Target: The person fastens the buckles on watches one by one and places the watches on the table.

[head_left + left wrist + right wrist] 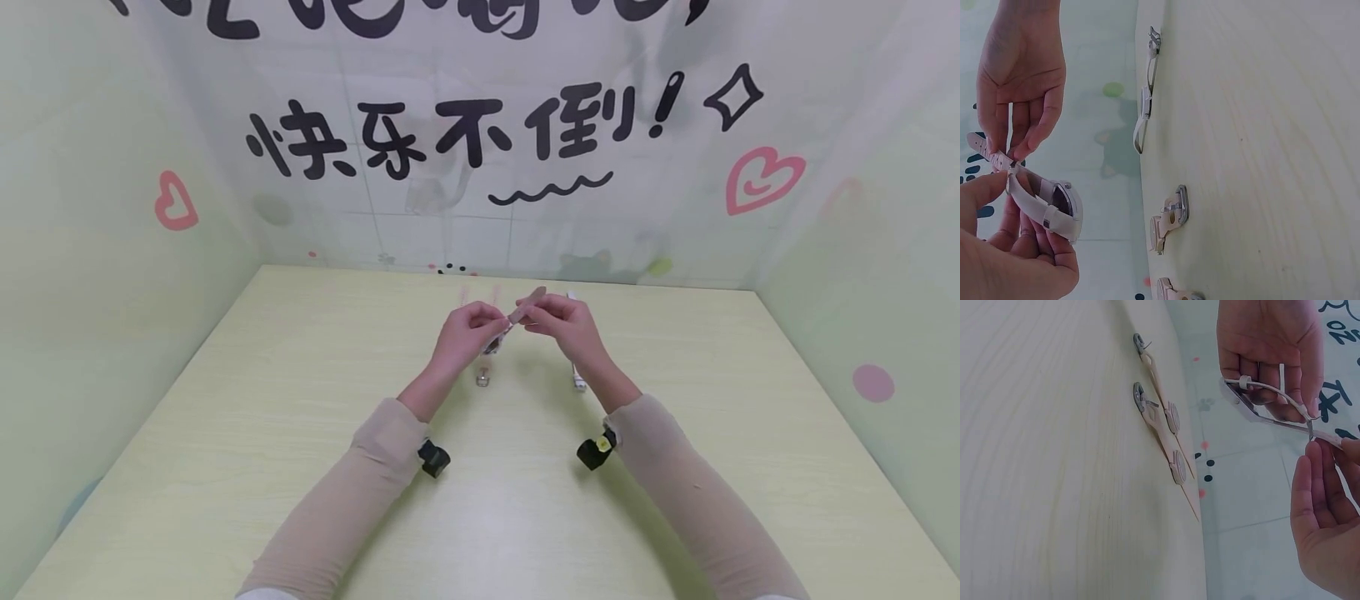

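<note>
Between both hands, raised over the back of the table, is a wristwatch with a pale strap (pixel 1034 203). My left hand (pixel 468 333) grips it near the buckle, with thumb and fingers around that side of the strap. The dial (pixel 1067 199) faces away from the palm. My right hand (pixel 561 321) pinches the holed strap end (pixel 531 303), which passes through the metal buckle (pixel 1310 428). In the right wrist view the strap forms a closed loop, with a small keeper (pixel 1245 382) on one side. In the head view the left fingers hide much of the watch.
Two pink-strapped watches (pixel 1177 466) (pixel 1173 417) lie side by side on the pale wooden table (pixel 480 517), partly under my left hand in the head view. Another white-strapped watch (pixel 1146 103) lies to the right, below my right hand. A printed backdrop (pixel 420 233) stands behind the table.
</note>
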Demonstrator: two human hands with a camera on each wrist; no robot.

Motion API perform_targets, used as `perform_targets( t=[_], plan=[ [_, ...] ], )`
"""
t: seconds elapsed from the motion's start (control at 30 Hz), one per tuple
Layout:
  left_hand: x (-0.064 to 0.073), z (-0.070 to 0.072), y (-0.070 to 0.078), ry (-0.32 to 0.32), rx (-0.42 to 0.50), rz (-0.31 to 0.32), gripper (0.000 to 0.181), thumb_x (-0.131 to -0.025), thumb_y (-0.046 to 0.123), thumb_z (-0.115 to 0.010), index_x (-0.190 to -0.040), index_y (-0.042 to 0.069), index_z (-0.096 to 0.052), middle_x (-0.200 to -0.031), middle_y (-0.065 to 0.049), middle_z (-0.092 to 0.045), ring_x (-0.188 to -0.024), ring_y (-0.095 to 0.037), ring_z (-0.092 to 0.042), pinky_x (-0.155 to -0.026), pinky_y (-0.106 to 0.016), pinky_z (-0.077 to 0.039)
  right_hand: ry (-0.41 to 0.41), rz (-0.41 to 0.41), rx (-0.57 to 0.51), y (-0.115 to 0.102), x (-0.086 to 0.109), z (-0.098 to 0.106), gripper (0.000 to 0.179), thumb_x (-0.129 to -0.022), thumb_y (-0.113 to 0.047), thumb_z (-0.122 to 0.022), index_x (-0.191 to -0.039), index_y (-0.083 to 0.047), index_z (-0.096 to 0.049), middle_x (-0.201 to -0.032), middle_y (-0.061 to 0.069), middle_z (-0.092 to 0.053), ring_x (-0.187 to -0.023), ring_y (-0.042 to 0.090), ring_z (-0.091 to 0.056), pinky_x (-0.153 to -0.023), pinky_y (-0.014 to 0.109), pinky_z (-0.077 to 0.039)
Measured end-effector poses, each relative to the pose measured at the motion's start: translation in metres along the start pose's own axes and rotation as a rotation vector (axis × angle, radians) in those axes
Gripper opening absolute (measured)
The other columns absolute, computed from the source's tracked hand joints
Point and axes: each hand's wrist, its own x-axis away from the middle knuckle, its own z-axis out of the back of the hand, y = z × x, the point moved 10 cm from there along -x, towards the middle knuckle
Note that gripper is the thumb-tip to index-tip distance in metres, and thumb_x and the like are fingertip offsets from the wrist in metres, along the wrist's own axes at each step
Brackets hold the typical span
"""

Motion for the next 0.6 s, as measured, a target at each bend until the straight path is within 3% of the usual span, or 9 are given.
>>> perform_targets(
  t=[0.3, 0.5, 0.6],
  plan=[
    [0.0008, 0.0019, 0.0016, 0.027, -0.005, -0.02, 0.018, -0.095, 0.021, -0.069, -0.104, 0.006, -0.068, -0.095, -0.012, -0.074, -0.073, -0.012, -0.061, -0.066, -0.021, -0.051, -0.001, 0.036, 0.023, -0.0042, 0.0023, -0.0014, 0.028, -0.098, -0.013, -0.063, -0.114, 0.01, -0.066, -0.113, 0.002, -0.072, -0.089, 0.004, -0.071, -0.085, 0.024, -0.059],
    [0.0007, 0.0027, 0.0001, 0.032, -0.012, -0.014, 0.018, -0.095, 0.022, -0.069, -0.104, 0.007, -0.068, -0.094, -0.011, -0.073, -0.074, -0.013, -0.061, -0.067, -0.021, -0.052, -0.015, 0.041, 0.027, -0.0044, 0.0024, -0.0045, 0.027, -0.099, -0.011, -0.061, -0.113, 0.012, -0.065, -0.126, 0.027, -0.064, -0.089, 0.003, -0.071, -0.085, 0.024, -0.06],
    [0.0002, 0.0033, -0.0001, 0.035, -0.011, -0.014, 0.018, -0.095, 0.023, -0.069, -0.104, 0.007, -0.068, -0.093, -0.01, -0.073, -0.074, -0.013, -0.061, -0.067, -0.022, -0.051, -0.021, 0.038, 0.033, -0.0042, 0.0021, -0.0056, 0.028, -0.099, -0.012, -0.06, -0.112, 0.013, -0.065, -0.129, 0.031, -0.061, -0.089, 0.002, -0.071, -0.085, 0.023, -0.06]
  ],
)
